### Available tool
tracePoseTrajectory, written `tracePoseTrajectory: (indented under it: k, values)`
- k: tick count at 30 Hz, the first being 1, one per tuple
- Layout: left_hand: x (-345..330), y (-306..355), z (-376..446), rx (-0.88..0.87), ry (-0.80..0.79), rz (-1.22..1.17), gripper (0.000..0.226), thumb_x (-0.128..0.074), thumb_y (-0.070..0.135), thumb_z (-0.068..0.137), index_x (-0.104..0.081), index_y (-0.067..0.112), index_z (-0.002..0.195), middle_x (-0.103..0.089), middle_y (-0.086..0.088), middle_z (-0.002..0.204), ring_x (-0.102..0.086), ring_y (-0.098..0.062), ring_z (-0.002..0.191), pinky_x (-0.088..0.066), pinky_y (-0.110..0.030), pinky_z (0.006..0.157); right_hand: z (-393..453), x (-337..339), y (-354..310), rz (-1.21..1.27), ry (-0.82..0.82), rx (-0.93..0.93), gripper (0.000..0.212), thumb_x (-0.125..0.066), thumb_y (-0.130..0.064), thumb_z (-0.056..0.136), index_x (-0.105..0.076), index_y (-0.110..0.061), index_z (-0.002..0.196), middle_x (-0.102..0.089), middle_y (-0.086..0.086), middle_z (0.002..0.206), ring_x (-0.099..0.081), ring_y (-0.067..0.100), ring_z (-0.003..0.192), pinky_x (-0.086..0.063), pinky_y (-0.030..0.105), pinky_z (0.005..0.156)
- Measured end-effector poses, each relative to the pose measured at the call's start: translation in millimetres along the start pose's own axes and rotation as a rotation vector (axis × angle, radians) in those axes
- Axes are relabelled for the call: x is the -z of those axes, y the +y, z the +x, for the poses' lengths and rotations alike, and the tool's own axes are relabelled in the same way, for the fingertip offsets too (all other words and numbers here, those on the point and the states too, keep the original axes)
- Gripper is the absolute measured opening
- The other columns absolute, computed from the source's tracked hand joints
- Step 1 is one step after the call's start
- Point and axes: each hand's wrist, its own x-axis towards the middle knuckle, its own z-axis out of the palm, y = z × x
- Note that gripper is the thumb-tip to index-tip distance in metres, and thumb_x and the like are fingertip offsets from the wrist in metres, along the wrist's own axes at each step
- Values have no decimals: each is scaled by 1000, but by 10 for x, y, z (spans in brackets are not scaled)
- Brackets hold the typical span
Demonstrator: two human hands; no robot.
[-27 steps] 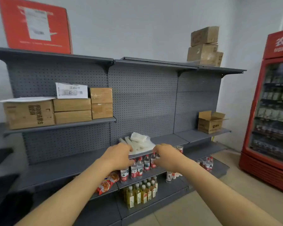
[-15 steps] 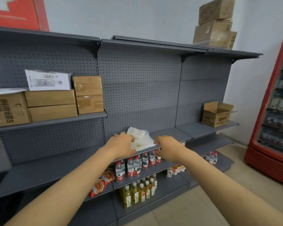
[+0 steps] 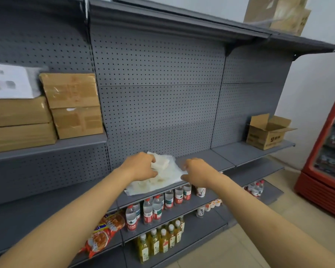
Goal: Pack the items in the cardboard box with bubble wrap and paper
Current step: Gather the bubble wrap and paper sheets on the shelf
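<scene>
Gathering wrapping: bubble wrap [image 3: 159, 180] on the shelf [image 3: 211, 161] is pinched by the left hand [image 3: 141, 167]; right hand [image 3: 196, 172], grip curled at its edge, closure unclear. Cardboard box [image 3: 267, 132] sits far right.

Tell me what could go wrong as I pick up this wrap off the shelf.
The wrap overhangs the shelf edge above the bottles; dragging it could drop it onto them. Only your left hand seems to grip it, so loose pieces may slip out. The open box is some way right.
</scene>
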Motion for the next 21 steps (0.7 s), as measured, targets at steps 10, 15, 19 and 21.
tracePoseTrajectory:
  k: [10, 15, 19, 21]
  values:
    - [-423, -158, 1393, 23, -78, -34, 54, -60, 47, 84, -51, 25, 133, -55, 3, 133, -55, -21, 116, -47, -36, 94, 1372, -203, 618, 61, -99, -15, 51, -58, -30, 91, -44, -12, 136, -49, 10, 138, -46, 28, 125, -43, 37, 99]
    - [-730, -192, 2030, 80, -134, -54, 54, -59, 48, 86, -50, 24, 134, -57, 2, 132, -55, -20, 115, -45, -32, 92, 2092, -345, 981, 92, -172, 3, 50, -59, -31, 91, -45, -14, 136, -49, 7, 139, -48, 27, 125, -43, 37, 101]
    - [-914, -276, 2461, 129, -150, -77, 53, -59, 47, 86, -50, 24, 133, -58, 2, 130, -56, -20, 115, -44, -31, 91, 2632, -446, 1179, 84, -236, 30, 48, -59, -32, 91, -47, -13, 134, -49, 7, 138, -48, 27, 124, -43, 36, 101]
    - [-980, -360, 2627, 161, -157, -97, 54, -59, 47, 87, -50, 24, 134, -57, 3, 131, -55, -20, 116, -43, -30, 89, 2858, -501, 1232, 83, -256, 32, 47, -59, -32, 91, -48, -13, 133, -50, 8, 137, -49, 27, 123, -43, 34, 98]
